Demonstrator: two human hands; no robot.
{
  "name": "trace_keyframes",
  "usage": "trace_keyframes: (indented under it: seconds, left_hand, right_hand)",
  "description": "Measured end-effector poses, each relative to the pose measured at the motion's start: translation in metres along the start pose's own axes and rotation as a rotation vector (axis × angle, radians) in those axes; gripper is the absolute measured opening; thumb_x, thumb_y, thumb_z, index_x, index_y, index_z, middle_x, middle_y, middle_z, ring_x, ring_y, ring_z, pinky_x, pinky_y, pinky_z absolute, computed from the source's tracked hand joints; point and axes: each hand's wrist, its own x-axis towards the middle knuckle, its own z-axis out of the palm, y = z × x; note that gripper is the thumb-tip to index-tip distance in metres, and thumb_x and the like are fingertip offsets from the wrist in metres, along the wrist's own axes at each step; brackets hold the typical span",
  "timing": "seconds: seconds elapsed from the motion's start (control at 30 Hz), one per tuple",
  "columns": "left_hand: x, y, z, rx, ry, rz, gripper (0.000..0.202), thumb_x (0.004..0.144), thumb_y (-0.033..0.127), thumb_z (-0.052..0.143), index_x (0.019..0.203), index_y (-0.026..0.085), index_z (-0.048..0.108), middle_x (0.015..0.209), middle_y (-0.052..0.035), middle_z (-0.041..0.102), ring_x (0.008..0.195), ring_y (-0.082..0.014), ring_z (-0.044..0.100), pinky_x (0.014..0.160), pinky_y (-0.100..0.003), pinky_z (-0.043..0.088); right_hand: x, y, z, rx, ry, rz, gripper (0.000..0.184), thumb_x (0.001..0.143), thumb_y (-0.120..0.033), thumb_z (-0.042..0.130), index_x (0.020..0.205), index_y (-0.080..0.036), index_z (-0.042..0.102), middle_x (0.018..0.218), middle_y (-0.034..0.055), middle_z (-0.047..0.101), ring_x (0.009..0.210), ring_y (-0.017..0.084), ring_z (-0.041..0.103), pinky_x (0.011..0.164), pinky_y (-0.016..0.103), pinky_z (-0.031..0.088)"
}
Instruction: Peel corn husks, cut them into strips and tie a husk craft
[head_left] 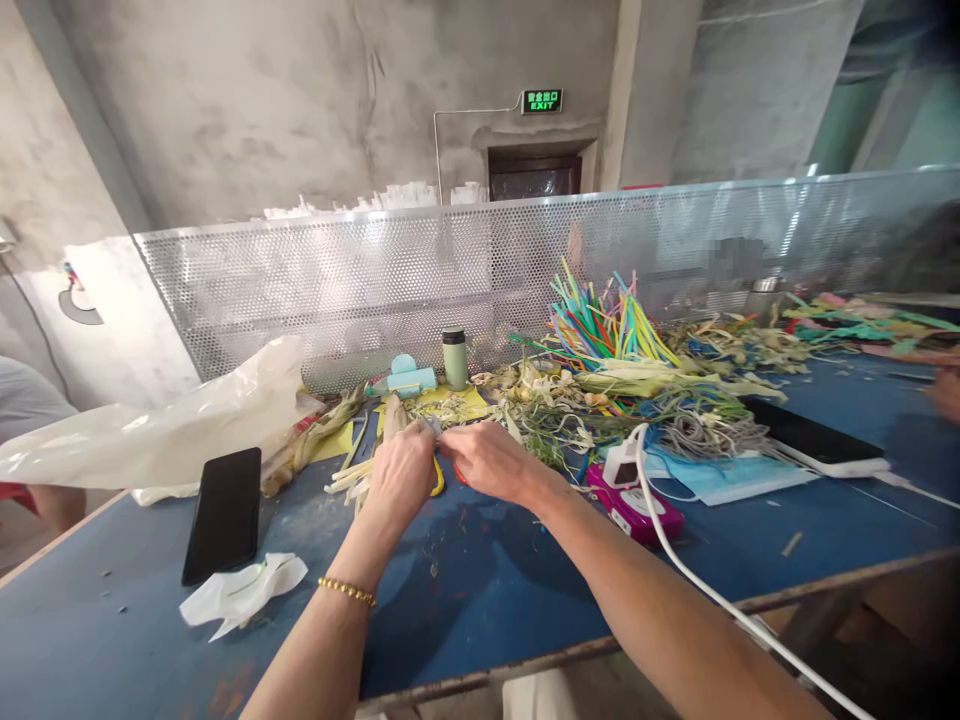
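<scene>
My left hand [405, 462] and my right hand [484, 460] meet over the middle of the blue table [442, 610], fingertips nearly touching. Both are closed in a pinch. Something small and greyish shows between the fingertips, too small to name. Just behind the left hand are a dry pale husk [394, 412] and several pale stalks [349, 478]. Under the hands a yellow loop [439, 478] and a bit of red peek out, perhaps handles; the rest is hidden.
Dried plant scraps [544, 400] and colourful stems [604, 325] lie along the back, near a green bottle [454, 360]. At left are a black phone [223, 515], crumpled white paper [244, 592] and a plastic bag [172, 425]. A purple power strip [637, 508] with a white cable stands right.
</scene>
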Motion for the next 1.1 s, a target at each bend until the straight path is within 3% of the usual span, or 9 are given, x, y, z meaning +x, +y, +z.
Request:
trace_keyframes:
  seconds: [0.13, 0.3, 0.37, 0.43, 0.57, 0.8, 0.9, 1.1]
  left_hand:
    - [-0.003, 0.002, -0.002, -0.047, -0.114, 0.142, 0.028, 0.086, 0.009, 0.043, 0.076, 0.016, 0.067, 0.079, -0.0099, 0.066, 0.069, -0.0193, 0.062, 0.06, -0.027, 0.037]
    - [-0.005, -0.001, -0.015, -0.677, -0.261, 0.323, 0.024, 0.086, 0.019, 0.05, 0.069, 0.016, 0.067, 0.07, -0.003, 0.062, 0.065, -0.0132, 0.053, 0.062, -0.023, 0.039]
    - [-0.004, -0.005, -0.02, -0.941, -0.228, 0.267, 0.022, 0.086, 0.028, 0.054, 0.074, 0.016, 0.068, 0.068, -0.0014, 0.06, 0.062, -0.012, 0.049, 0.058, -0.023, 0.037]
    - [-0.001, -0.01, -0.02, -1.063, -0.094, 0.144, 0.025, 0.086, 0.033, 0.055, 0.075, 0.015, 0.067, 0.066, -0.0004, 0.057, 0.059, -0.0112, 0.046, 0.055, -0.023, 0.035]
    - [0.005, -0.014, -0.011, -0.876, 0.134, -0.067, 0.022, 0.083, 0.028, 0.054, 0.067, 0.015, 0.063, 0.057, 0.0023, 0.05, 0.056, -0.0113, 0.043, 0.054, -0.023, 0.03]
    - [0.004, -0.005, 0.003, -0.321, 0.215, -0.002, 0.027, 0.082, 0.013, 0.045, 0.056, 0.018, 0.053, 0.063, -0.0031, 0.056, 0.061, -0.0144, 0.047, 0.058, -0.026, 0.029]
    - [0.003, -0.004, 0.002, -0.36, 0.23, -0.028, 0.028, 0.083, 0.014, 0.045, 0.057, 0.018, 0.054, 0.062, -0.0028, 0.057, 0.061, -0.0143, 0.048, 0.059, -0.025, 0.03]
    - [0.006, -0.004, 0.0, -0.548, 0.187, -0.218, 0.022, 0.082, 0.018, 0.049, 0.066, 0.016, 0.065, 0.058, -0.0008, 0.06, 0.057, -0.0136, 0.05, 0.056, -0.023, 0.029]
  right_hand:
    - [0.002, 0.012, -0.005, 0.107, 0.024, 0.023, 0.022, 0.088, -0.011, 0.055, 0.067, -0.014, 0.06, 0.066, 0.0026, 0.06, 0.063, 0.012, 0.049, 0.062, 0.025, 0.033]
    - [-0.001, 0.033, -0.016, 0.656, -0.15, 0.225, 0.019, 0.086, -0.028, 0.063, 0.074, -0.013, 0.067, 0.065, 0.0004, 0.06, 0.06, 0.011, 0.05, 0.057, 0.023, 0.037]
    - [-0.002, 0.033, -0.017, 0.84, -0.188, 0.282, 0.025, 0.087, -0.036, 0.062, 0.081, -0.013, 0.068, 0.062, -0.002, 0.056, 0.054, 0.009, 0.045, 0.052, 0.022, 0.034]
    - [-0.002, 0.028, -0.015, 0.857, -0.163, 0.273, 0.028, 0.088, -0.04, 0.06, 0.079, -0.014, 0.067, 0.058, -0.0039, 0.05, 0.051, 0.008, 0.039, 0.05, 0.022, 0.031]
    - [0.003, 0.014, -0.003, 0.593, -0.07, 0.169, 0.026, 0.087, -0.026, 0.061, 0.063, -0.015, 0.062, 0.056, -0.0032, 0.05, 0.057, 0.01, 0.045, 0.055, 0.022, 0.033]
    - [0.0, 0.009, 0.004, 0.231, -0.045, 0.004, 0.029, 0.084, -0.005, 0.054, 0.058, -0.016, 0.05, 0.058, -0.0017, 0.052, 0.058, 0.01, 0.047, 0.058, 0.023, 0.032]
    - [-0.001, 0.008, 0.004, 0.225, -0.04, 0.009, 0.03, 0.087, -0.007, 0.054, 0.058, -0.016, 0.049, 0.057, -0.0019, 0.051, 0.056, 0.01, 0.046, 0.056, 0.023, 0.031]
    - [0.002, -0.001, -0.002, 0.14, 0.058, 0.02, 0.023, 0.095, -0.016, 0.049, 0.073, -0.016, 0.057, 0.068, 0.0013, 0.057, 0.063, 0.012, 0.049, 0.061, 0.025, 0.033]
